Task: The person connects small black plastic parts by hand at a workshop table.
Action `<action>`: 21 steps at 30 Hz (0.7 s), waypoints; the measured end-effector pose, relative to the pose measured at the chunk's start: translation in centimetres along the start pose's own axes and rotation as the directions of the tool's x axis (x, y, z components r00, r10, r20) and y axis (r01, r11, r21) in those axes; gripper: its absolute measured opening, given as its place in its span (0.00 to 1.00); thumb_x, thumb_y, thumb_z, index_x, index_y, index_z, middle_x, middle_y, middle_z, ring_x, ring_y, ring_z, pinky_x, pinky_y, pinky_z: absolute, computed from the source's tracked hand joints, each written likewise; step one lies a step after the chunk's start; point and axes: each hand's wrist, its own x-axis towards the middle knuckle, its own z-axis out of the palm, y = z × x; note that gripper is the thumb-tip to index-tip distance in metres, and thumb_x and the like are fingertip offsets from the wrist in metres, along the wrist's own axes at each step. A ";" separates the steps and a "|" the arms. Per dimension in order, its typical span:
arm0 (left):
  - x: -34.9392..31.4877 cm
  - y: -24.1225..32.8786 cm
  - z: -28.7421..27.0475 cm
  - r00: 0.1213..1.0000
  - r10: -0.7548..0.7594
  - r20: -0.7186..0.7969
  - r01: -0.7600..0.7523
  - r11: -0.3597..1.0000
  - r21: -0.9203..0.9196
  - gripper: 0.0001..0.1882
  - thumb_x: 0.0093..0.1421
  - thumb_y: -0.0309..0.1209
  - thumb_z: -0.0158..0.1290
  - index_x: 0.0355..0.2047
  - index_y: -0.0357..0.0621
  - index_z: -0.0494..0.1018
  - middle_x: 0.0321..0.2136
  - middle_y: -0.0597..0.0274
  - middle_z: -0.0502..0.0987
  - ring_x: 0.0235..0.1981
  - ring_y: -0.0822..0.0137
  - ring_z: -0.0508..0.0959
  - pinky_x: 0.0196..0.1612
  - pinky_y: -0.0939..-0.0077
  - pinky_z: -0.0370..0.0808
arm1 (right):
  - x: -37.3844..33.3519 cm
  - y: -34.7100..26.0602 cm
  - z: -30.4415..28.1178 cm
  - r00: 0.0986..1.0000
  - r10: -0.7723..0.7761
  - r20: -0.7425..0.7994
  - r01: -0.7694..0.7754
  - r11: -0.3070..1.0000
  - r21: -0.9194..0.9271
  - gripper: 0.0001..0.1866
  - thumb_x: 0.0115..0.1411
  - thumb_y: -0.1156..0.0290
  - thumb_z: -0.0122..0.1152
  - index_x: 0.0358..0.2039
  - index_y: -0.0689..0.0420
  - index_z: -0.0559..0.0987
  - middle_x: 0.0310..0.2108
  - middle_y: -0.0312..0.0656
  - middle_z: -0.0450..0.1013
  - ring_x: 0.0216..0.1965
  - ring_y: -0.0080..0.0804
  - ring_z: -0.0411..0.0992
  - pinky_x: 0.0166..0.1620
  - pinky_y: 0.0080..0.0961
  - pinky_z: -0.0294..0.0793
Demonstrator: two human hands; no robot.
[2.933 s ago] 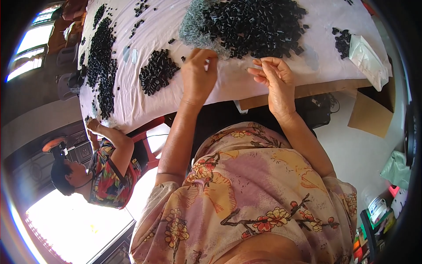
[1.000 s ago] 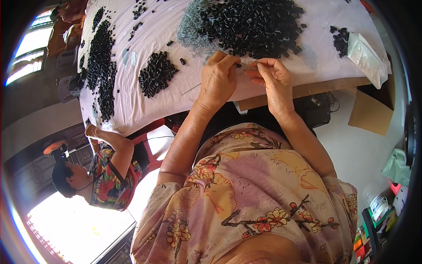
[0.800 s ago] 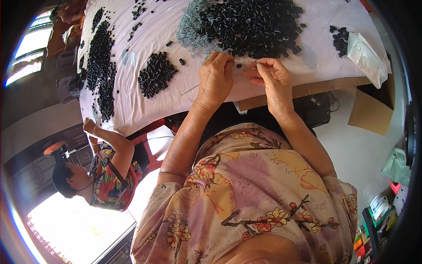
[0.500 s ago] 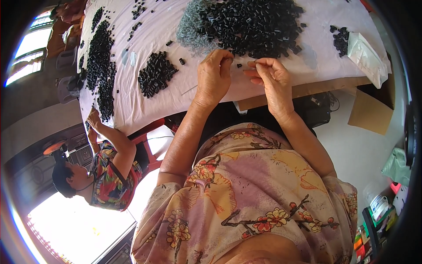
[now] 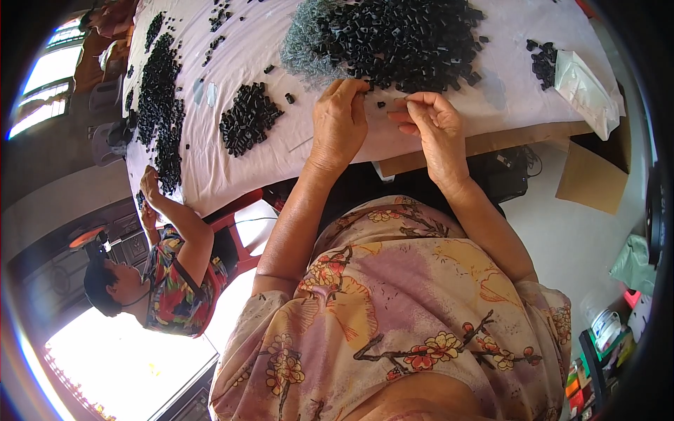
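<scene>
My left hand is held over the near edge of the table, thumb and index finger pressed together close to the big heap of small black plastic pieces. Whatever is in that pinch is too small or hidden to make out. Across from it, my right hand also has thumb and forefinger tips together, its other fingers loosely curled; what they hold, if anything, cannot be told. A single black piece lies on the cloth between both hands. Against the heap's left side rests a tangle of thin silvery metal bits.
A smaller black pile and a long one lie leftward on the pale tablecloth. A thin metal rod is near my left wrist. At right are a white plastic bag and cardboard box. A co-worker sits left.
My left hand has shifted very slightly left, and my right hand has barely moved. At the left, the co-worker's upper hand has moved a little along the long pile.
</scene>
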 end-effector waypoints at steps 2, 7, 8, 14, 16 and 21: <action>0.0 -0.3 0.0 1.000 0.010 0.002 -0.010 0.998 0.063 0.09 0.57 0.19 0.52 0.37 0.40 0.77 0.31 0.55 0.79 0.31 0.59 0.81 0.35 0.70 0.76 | -0.1 -0.1 0.1 1.000 0.003 0.000 -0.003 1.000 0.006 0.08 0.69 0.71 0.51 0.43 0.61 0.74 0.40 0.43 0.77 0.39 0.29 0.79 0.40 0.20 0.74; 0.3 -0.3 0.2 0.998 0.019 -0.053 -0.013 0.995 0.102 0.09 0.53 0.21 0.57 0.35 0.41 0.78 0.33 0.55 0.77 0.33 0.56 0.80 0.37 0.66 0.75 | -0.1 0.0 0.0 1.000 -0.001 0.007 0.001 1.000 0.007 0.08 0.69 0.71 0.52 0.43 0.61 0.74 0.40 0.43 0.77 0.40 0.29 0.79 0.40 0.20 0.74; 0.5 -0.1 0.3 0.998 0.018 -0.053 -0.013 0.995 0.102 0.09 0.53 0.21 0.57 0.35 0.41 0.78 0.33 0.55 0.77 0.33 0.56 0.80 0.37 0.66 0.75 | -0.1 0.0 0.0 1.000 0.001 0.001 -0.001 1.000 -0.001 0.08 0.69 0.71 0.52 0.43 0.61 0.74 0.40 0.43 0.77 0.40 0.30 0.79 0.40 0.20 0.74; 1.0 0.2 1.1 0.998 0.044 -0.054 -0.037 0.991 0.131 0.08 0.50 0.23 0.60 0.33 0.41 0.78 0.31 0.55 0.76 0.35 0.52 0.77 0.39 0.62 0.74 | -0.1 0.0 0.0 1.000 0.012 -0.006 -0.012 1.000 0.000 0.08 0.69 0.71 0.52 0.44 0.62 0.74 0.40 0.44 0.77 0.40 0.30 0.79 0.40 0.19 0.74; 1.1 0.2 1.0 0.996 0.081 -0.036 -0.075 0.986 0.147 0.08 0.50 0.23 0.60 0.32 0.41 0.78 0.31 0.55 0.76 0.35 0.52 0.77 0.39 0.62 0.73 | 0.0 0.0 0.0 1.000 0.010 -0.002 -0.010 1.000 0.006 0.08 0.69 0.71 0.52 0.44 0.62 0.74 0.40 0.44 0.77 0.39 0.30 0.79 0.40 0.19 0.74; 0.9 0.2 0.9 0.997 0.073 -0.018 -0.069 0.987 0.147 0.07 0.50 0.23 0.60 0.31 0.41 0.77 0.31 0.55 0.75 0.35 0.51 0.77 0.39 0.60 0.73 | 0.0 -0.2 0.1 1.000 0.003 -0.011 -0.003 1.000 0.028 0.05 0.67 0.76 0.53 0.42 0.62 0.74 0.38 0.42 0.76 0.38 0.29 0.80 0.37 0.18 0.77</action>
